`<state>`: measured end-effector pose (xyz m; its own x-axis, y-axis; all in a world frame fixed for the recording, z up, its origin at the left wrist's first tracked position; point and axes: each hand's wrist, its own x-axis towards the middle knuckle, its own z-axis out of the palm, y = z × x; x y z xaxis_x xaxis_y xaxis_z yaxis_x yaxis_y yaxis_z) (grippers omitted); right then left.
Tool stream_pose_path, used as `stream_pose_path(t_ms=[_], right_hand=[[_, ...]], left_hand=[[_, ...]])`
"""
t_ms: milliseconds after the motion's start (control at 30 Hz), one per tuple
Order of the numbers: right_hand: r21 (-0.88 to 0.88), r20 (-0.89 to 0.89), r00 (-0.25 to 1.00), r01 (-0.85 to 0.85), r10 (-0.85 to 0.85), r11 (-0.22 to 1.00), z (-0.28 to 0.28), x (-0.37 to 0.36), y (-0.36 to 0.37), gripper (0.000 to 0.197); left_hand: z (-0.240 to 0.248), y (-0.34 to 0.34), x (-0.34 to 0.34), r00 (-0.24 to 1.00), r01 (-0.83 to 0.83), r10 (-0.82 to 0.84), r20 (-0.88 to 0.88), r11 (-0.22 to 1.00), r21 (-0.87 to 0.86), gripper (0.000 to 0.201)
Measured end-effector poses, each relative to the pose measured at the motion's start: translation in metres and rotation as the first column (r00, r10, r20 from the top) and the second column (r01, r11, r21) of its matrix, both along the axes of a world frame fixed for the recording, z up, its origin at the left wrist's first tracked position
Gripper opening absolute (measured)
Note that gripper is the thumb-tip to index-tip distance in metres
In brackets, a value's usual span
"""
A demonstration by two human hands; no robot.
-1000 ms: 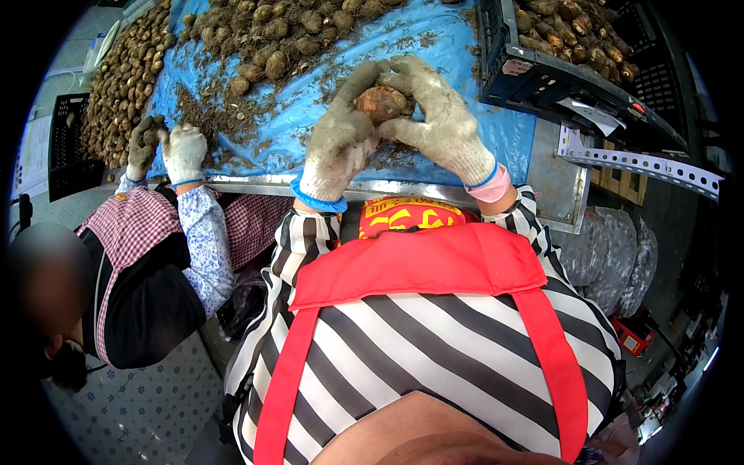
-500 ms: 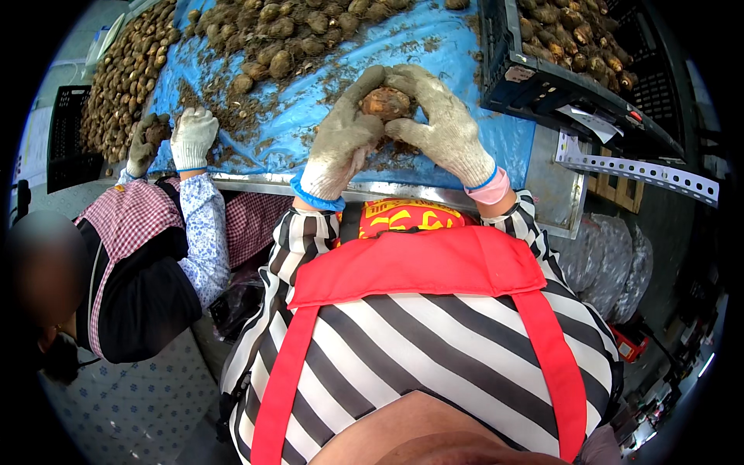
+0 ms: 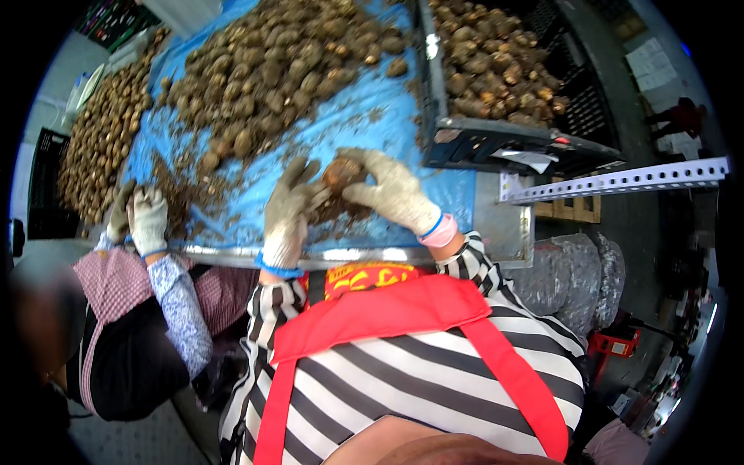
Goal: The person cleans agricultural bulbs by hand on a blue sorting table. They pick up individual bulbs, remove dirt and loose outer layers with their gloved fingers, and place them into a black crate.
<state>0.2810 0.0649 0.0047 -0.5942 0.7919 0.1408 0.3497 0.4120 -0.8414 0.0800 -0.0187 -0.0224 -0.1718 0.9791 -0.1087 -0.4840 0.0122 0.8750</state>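
Note:
Over the near edge of the blue sheet, my gloved right hand [image 3: 394, 192] grips a round brown taro [image 3: 341, 175] between thumb and fingers. Reddish-brown skin shows on the taro. Just to its left is my gloved left hand [image 3: 288, 208], fingers apart and holding nothing; its fingertips are close to the taro. Both gloves are white knit, stained grey. Below the hands lie dark scraps of root and soil [image 3: 345, 218]. A large heap of hairy taros [image 3: 263, 74] spreads over the sheet beyond my left hand.
A black crate [image 3: 484, 147] of taros stands at the right on the table. A perforated white metal bar [image 3: 620, 182] juts out beside it. At the left, a co-worker's gloved hands [image 3: 143, 217] work near a second crate [image 3: 48, 194] and smaller taros [image 3: 105, 143].
My left hand has come off the taro and moved left, its fingers parting. The right hand keeps the taro. The view has shifted, showing more of the heap.

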Motion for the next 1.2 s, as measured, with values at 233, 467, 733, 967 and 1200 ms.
stream_pose_path(t_ms=[233,467,733,967,1200], right_hand=[[-0.193,-0.765,0.636,-0.382,0.105,0.904,0.027,-0.004,0.052,0.063],[-0.518,-0.582,0.782,-0.143,-0.225,0.844,0.011,-0.028,0.062,0.049],[-0.18,-0.177,0.967,0.153,-0.185,0.972,-0.011,-0.05,0.074,0.055],[0.082,0.279,0.933,0.214,-0.229,0.973,-0.062,-0.024,0.058,0.059],[0.141,0.2,0.98,-0.015,-0.014,0.99,-0.095,-0.048,0.013,0.063]], left_hand=[[-0.027,-0.017,-0.028,0.996,-0.042,0.039,0.076,0.998,0.048,0.083],[-0.042,-0.043,-0.039,0.981,-0.154,0.154,0.118,0.988,-0.009,0.06],[-0.063,-0.071,-0.051,0.95,-0.286,0.285,-0.128,0.958,0.014,0.055],[-0.068,-0.076,-0.056,0.804,-0.52,0.48,-0.35,0.854,-0.026,0.04],[-0.07,-0.069,-0.05,0.831,-0.525,0.479,-0.281,0.843,-0.118,0.048]])
